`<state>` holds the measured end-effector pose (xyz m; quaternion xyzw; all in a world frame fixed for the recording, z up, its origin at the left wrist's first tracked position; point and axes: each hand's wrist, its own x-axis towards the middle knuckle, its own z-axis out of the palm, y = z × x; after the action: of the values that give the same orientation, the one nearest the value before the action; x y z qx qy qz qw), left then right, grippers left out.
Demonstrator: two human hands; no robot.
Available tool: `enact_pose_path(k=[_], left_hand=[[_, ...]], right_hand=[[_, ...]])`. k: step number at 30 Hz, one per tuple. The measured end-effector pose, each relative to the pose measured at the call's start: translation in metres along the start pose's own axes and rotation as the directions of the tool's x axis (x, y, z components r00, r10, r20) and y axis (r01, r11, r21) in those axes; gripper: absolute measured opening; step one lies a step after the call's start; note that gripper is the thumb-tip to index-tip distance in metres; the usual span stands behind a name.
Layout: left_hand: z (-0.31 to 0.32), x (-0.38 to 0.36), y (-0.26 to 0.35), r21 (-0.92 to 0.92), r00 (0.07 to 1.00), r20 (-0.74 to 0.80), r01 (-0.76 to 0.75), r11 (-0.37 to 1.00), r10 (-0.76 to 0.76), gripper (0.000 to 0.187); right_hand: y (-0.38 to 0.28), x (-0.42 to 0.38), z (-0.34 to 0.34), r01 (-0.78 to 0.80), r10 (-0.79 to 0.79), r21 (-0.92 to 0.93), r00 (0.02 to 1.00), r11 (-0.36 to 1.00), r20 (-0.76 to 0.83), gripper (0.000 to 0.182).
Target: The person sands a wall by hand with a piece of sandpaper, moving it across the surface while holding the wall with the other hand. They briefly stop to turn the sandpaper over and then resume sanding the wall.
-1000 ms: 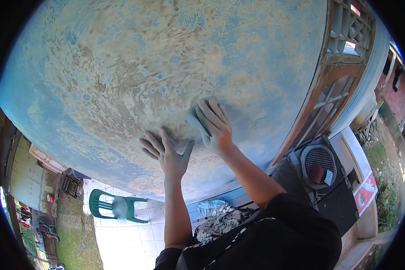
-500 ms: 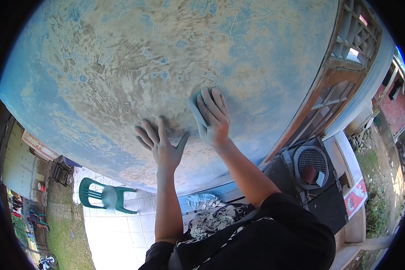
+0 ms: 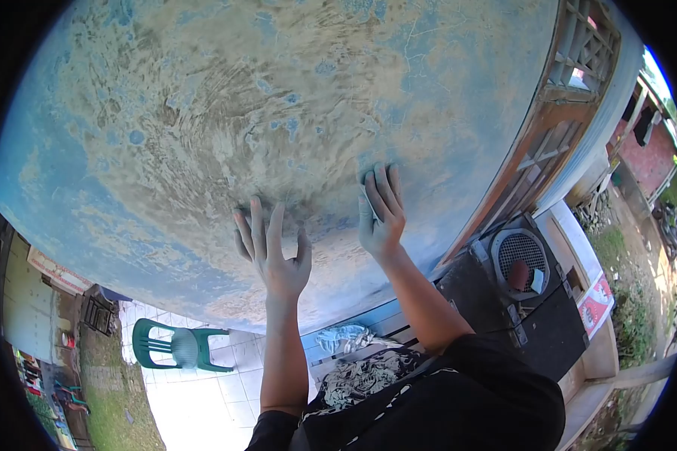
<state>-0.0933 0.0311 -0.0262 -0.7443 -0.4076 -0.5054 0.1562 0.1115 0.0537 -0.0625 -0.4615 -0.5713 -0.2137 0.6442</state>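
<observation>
A blue wall (image 3: 203, 113) with large worn, sandy patches fills most of the view. My left hand (image 3: 269, 248) lies flat against it, fingers spread, holding nothing. To its right, my right hand (image 3: 381, 213) presses a small grey sanding sheet (image 3: 367, 197) against the wall. Only the sheet's edge shows under the fingers.
A brown wooden window frame (image 3: 549, 143) borders the wall on the right. Below it stands a black speaker box (image 3: 526, 278) with a round grille. A green plastic chair (image 3: 180, 347) stands on white tiles at lower left. Crumpled cloths (image 3: 353, 353) lie below my arms.
My right hand slid the sheet to the right and slightly down along the wall. My left hand stayed flat on the wall, its fingers now closer together.
</observation>
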Motion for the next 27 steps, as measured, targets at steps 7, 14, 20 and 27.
enact_pose_path(k=[7, 14, 20, 27], left_hand=[[0.016, 0.023, -0.014, 0.203, 0.977, -0.036, -0.199, 0.959, 0.210, 0.056], [-0.008, 0.101, 0.001, 0.300, 0.932, -0.087, -0.313, 0.901, 0.353, 0.044], [0.007, 0.083, -0.006, 0.416, 0.898, -0.049, -0.379, 0.827, 0.436, 0.042], [0.013, 0.082, -0.001, 0.448, 0.904, -0.065, -0.352, 0.822, 0.423, 0.045]], right_hand=[[0.002, -0.025, 0.004, -0.085, 0.075, -0.079, 0.989, 0.993, -0.126, 0.030], [-0.044, 0.079, 0.001, 0.039, -0.037, 0.024, 0.996, 0.999, -0.079, 0.040], [0.032, -0.021, -0.007, 0.050, -0.052, -0.098, 0.998, 0.994, -0.019, 0.032], [-0.016, 0.039, 0.011, 0.033, -0.026, 0.048, 0.991, 0.998, -0.135, 0.033]])
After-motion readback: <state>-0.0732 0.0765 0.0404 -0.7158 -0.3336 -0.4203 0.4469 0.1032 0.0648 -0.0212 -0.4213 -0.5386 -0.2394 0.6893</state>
